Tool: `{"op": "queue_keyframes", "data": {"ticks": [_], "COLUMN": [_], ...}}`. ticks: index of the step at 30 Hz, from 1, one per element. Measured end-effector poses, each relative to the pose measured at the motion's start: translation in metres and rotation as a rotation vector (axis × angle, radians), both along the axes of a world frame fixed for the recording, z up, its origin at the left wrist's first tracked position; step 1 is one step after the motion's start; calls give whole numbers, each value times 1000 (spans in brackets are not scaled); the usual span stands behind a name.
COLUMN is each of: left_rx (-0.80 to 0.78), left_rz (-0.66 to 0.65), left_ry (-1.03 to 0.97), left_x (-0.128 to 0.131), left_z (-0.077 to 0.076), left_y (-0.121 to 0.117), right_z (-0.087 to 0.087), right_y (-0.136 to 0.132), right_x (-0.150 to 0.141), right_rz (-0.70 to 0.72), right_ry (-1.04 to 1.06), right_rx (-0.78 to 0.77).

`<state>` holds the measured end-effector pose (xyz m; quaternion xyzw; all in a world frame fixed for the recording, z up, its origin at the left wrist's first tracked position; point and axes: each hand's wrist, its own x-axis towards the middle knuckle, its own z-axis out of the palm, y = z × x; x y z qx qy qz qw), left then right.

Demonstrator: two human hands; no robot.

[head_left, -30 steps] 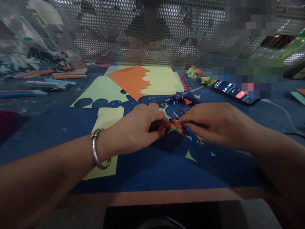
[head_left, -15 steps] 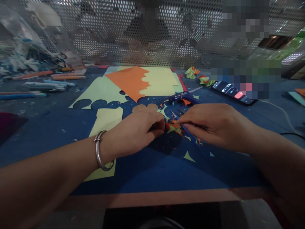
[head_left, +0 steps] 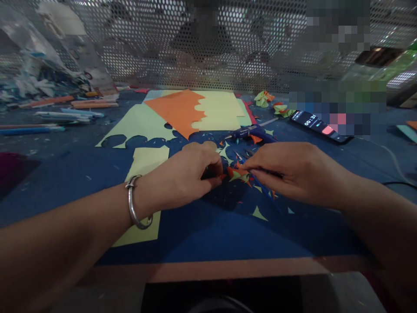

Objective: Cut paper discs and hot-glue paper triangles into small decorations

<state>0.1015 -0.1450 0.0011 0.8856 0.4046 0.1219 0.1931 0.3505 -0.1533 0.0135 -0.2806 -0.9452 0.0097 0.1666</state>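
My left hand, a silver bangle on its wrist, is low over the blue tabletop with the fingers curled. A small orange paper scrap shows at its thumb and fingertip. My right hand is in a pinch just to the right; what lies between its fingers is hidden. Under that hand slants a thin blue stick-like tool, and dark pointed tips show beside its fingers. Between the hands lie several orange and pale green paper scraps. A blue glue gun lies just behind them.
Orange paper and yellow paper with scalloped cut edges lie behind the hands. A yellow strip is partly under my left wrist. A phone stands at the right, markers lie left, and a perforated metal panel closes the back.
My left hand has drawn slightly left, and its thumb and fingertips have parted a little, with an orange scrap now showing at them. My right hand has hardly moved.
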Motion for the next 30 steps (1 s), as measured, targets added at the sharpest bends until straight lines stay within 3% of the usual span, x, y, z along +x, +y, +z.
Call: {"op": "queue_keyframes", "data": {"ticks": [17, 30], "left_rx": [34, -134], "left_rz": [-7, 65], "left_ry": [-25, -516], "left_x": [2, 2], "left_z": [-2, -1], "left_y": [5, -8], "right_z": [-5, -3], "right_y": [0, -7], "right_x": [-2, -10], "right_rz": [28, -127], "right_ry": [1, 221], "right_rx": [-10, -126]}}
